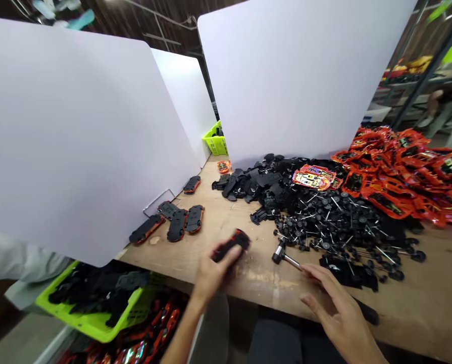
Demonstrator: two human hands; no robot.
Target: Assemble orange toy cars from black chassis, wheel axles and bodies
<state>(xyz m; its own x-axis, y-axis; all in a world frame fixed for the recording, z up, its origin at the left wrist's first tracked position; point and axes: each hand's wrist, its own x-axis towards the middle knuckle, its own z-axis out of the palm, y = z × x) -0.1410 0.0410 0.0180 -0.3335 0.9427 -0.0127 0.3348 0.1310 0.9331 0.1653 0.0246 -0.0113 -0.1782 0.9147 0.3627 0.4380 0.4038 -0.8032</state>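
Right hand (341,323) grips a hammer (279,254), left hand (216,275) a toy car (233,244).

Print on the toy-car card (312,178) is unreadable.

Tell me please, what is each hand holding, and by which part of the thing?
The left hand grips a black-and-orange toy car by its near end; the right hand holds a small hammer by its metal handle.

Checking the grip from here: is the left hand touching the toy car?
Touching. The head view shows the left hand closed around the black-and-orange toy car, with its fingers pressed against the car's side.
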